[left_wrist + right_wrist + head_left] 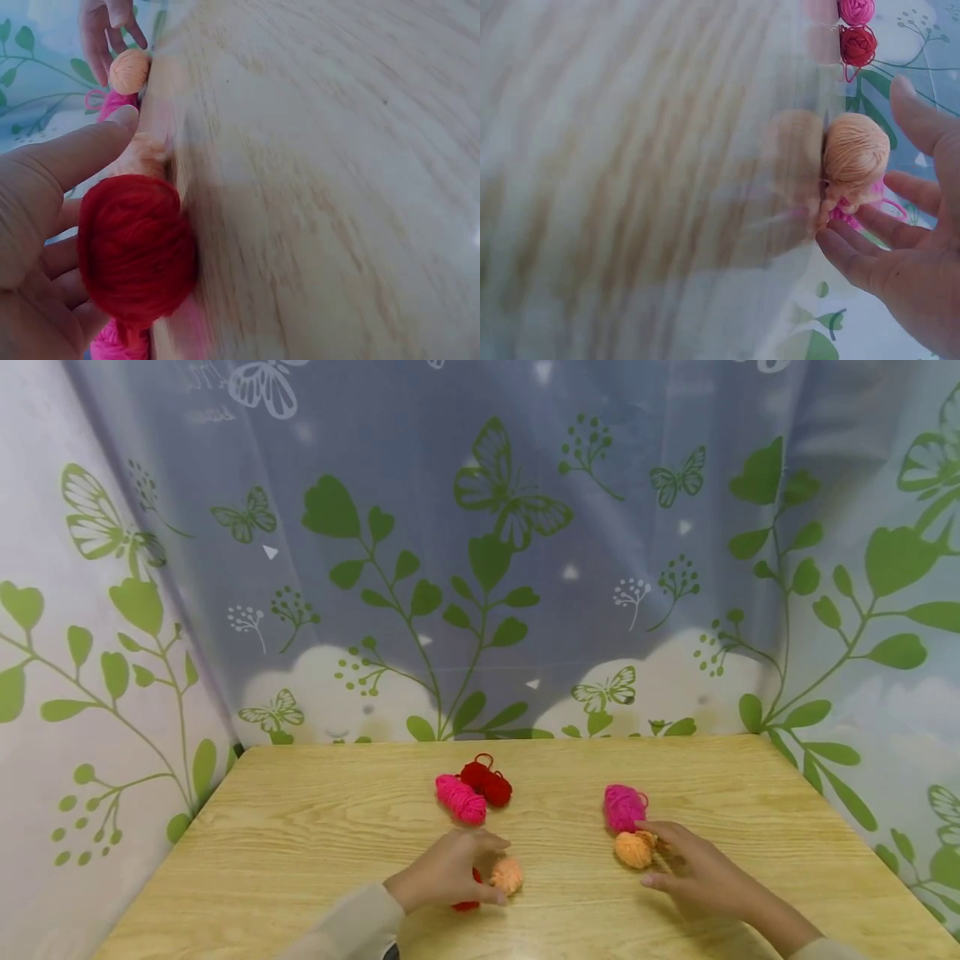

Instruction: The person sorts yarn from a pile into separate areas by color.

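Note:
My left hand (446, 870) hovers low over the table, thumb and fingers spread around a small peach yarn ball (507, 877). Beneath that palm is a red yarn ball (139, 247), mostly hidden in the head view. Whether the left fingers touch either ball, I cannot tell. On the right, my right hand (701, 872) is beside an orange yarn ball (634, 850), its thumb apart from it and its fingertips close to the ball's loose end (832, 206). Just behind the orange ball lies a magenta yarn skein (624, 807).
Farther back, left of the middle, a bright pink yarn skein (461, 799) lies against dark red yarn balls (495, 787) with a loose loop. All lie on a wood-grain table (322, 827). A curtain with butterflies and leaves (405, 460) rises behind the table's far edge and at both sides.

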Motion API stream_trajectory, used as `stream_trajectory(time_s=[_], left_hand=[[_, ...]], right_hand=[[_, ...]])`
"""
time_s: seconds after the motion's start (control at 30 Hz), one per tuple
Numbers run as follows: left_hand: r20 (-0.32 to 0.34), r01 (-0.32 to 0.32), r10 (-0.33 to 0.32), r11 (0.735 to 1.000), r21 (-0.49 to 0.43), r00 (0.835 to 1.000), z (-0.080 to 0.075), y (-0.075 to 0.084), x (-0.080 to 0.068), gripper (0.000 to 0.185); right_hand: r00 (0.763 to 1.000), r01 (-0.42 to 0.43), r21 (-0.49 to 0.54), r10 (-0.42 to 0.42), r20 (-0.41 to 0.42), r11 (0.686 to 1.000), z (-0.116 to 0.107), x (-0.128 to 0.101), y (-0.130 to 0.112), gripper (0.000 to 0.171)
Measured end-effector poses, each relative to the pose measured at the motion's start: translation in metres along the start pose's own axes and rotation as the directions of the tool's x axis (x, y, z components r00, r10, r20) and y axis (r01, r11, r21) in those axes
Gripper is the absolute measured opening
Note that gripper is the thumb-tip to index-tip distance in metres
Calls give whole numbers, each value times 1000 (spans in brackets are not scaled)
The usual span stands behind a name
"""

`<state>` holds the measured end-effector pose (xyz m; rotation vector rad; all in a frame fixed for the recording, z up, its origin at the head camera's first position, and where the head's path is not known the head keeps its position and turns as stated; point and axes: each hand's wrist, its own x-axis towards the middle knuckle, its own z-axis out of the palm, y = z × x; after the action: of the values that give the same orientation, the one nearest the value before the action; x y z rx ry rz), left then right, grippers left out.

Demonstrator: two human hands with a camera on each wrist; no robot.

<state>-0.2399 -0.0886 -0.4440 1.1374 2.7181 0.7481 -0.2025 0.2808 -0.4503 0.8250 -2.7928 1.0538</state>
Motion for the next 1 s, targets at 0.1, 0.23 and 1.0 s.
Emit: stream_trajectory(time_s=[0.1,0.23,1.0], left_hand=[[12,-14,14,1000,-24,1000,4,-2,3,59],[8,-12,13,999,-47,1000,6,-2,6,53],[-42,-7,5,999,-35,999,8,5,11,44]], right_hand=[[1000,-30,-5,30,4,1000,2,4,3,63],[997,-74,-63,74,-8,995,6,9,4,62],[984,-176,-101,175,-19,979,12,21,5,48]])
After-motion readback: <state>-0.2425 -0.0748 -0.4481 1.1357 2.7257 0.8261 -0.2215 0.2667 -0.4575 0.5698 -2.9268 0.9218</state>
